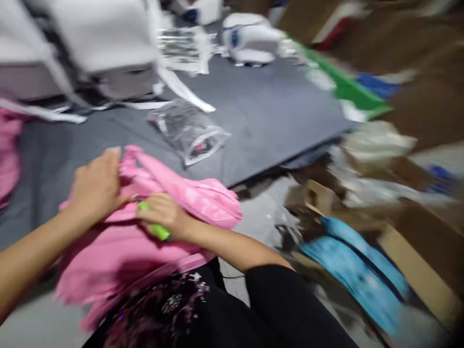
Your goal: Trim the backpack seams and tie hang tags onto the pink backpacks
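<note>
A pink fabric item [119,251], perhaps a bag, lies bunched over the near edge of the table and against my body. My left hand [96,183] is closed on its upper left part, with the thumb reaching toward my right hand. In the fist of my right hand [166,215] is a small tool with a bright green handle [159,232]. Its tip points at the fabric beside my left thumb, but blur hides what kind of tool it is. Beyond the hands, a clear plastic bag [186,133] with small items inside rests on the table.
White and grey bags with straps [105,38] stand along the back of the grey table [275,106]. A white pouch [250,38] sits further right. Past the table's right edge are a green panel [344,79], a light blue bag [362,266] and open cardboard boxes [420,261].
</note>
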`<state>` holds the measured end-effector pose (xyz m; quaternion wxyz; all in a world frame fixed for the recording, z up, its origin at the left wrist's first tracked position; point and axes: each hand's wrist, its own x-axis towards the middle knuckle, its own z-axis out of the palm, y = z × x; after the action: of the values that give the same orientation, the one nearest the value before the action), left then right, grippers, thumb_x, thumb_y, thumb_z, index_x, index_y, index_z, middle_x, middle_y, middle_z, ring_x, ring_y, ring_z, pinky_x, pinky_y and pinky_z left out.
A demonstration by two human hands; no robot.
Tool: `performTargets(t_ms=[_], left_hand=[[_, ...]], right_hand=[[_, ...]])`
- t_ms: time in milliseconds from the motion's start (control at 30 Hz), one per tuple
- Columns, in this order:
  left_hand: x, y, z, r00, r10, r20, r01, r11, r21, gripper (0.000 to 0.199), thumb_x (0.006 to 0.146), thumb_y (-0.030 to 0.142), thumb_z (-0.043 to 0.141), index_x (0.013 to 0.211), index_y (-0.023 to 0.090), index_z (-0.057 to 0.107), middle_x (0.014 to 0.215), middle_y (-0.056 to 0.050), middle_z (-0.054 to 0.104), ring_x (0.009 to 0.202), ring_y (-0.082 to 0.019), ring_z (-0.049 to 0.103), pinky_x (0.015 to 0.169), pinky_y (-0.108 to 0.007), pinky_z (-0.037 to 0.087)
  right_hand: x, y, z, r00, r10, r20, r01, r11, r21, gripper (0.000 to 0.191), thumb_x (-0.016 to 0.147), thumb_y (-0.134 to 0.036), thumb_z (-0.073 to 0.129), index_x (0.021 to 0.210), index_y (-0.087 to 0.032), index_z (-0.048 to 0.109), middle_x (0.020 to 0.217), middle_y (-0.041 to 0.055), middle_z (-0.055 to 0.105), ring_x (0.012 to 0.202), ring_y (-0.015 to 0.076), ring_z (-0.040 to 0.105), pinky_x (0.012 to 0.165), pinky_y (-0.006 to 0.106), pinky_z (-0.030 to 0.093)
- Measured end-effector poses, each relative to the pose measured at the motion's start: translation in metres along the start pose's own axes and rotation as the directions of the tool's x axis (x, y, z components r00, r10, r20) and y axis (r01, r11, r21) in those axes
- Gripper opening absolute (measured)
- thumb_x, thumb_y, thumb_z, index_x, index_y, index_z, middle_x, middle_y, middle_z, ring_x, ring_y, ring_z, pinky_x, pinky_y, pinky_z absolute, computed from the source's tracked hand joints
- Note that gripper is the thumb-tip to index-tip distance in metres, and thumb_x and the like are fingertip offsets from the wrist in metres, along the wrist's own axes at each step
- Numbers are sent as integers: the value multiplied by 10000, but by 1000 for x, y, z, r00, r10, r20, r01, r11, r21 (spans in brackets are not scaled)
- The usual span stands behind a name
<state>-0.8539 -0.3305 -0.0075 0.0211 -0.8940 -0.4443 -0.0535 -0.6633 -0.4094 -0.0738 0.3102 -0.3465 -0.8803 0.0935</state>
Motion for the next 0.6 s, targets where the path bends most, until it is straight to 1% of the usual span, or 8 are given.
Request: performTargets(t_ms=[67,133,267,333,367,433,500,600], left_hand=[[6,11,1,995,-101,18,98,987,124,932,911,486,593,1563,31,106,1566,-279,333,1347,-421,442,1022,-544,440],[11,12,5,988,-143,51,133,979,154,981,887,436,652,1588,37,93,1622,-264,252,1414,-397,377,1092,-530,391],[11,11,9,986,-141,84,131,984,117,1103,825,351,736,1611,76,12,1672,-238,93,1517,-395,197,1163,-571,285],[10,12,11,990,-119,74,112,989,95,1146,800,346,755,1615,105,-15,1683,-217,16,1544,-404,92,1175,-600,226],[11,11,13,991,-116,71,110,990,84,1158,793,354,759,1616,121,-22,1685,-209,2,1543,-410,84,1175,-607,211],[14,10,18,990,-122,72,117,991,67,1182,780,373,770,1619,146,-32,1684,-206,40,1513,-418,179,1174,-605,217],[17,8,23,987,-144,75,139,988,62,1184,786,378,763,1619,158,-49,1673,-204,125,1446,-403,308,1173,-592,241],[18,6,28,985,-162,58,159,986,55,1048,871,375,649,1620,175,-56,1646,-178,231,1395,-386,365,1170,-580,248]], right_hand=[[-8,10,1,998,6,-70,-2,999,53,224,987,-238,461,1050,-241,676,946,66,719,993,189,663,939,435,542],[-12,21,2,987,-45,-152,57,996,74,241,946,-171,513,1138,-256,632,1014,74,725,1062,201,667,973,482,533],[-14,24,2,967,-98,-235,117,991,70,421,889,-91,566,1266,-277,541,1141,97,722,1108,215,680,962,510,550],[-13,19,2,969,-65,-239,86,993,76,434,879,-86,558,1265,-282,531,1159,96,722,1093,214,691,948,503,561],[-12,17,4,971,-37,-236,56,996,75,413,881,-99,547,1249,-286,536,1156,91,724,1080,213,697,946,502,563],[-10,15,7,978,41,-204,-30,998,58,344,893,-142,522,1204,-286,551,1143,82,727,1063,215,703,952,506,560],[-9,15,8,983,99,-157,-94,995,44,295,906,-172,506,1175,-278,561,1110,80,732,1056,221,702,960,504,557],[-5,18,-1,980,133,-147,-135,991,3,307,930,-188,505,1223,-275,545,1104,81,724,1071,219,692,960,475,557]])
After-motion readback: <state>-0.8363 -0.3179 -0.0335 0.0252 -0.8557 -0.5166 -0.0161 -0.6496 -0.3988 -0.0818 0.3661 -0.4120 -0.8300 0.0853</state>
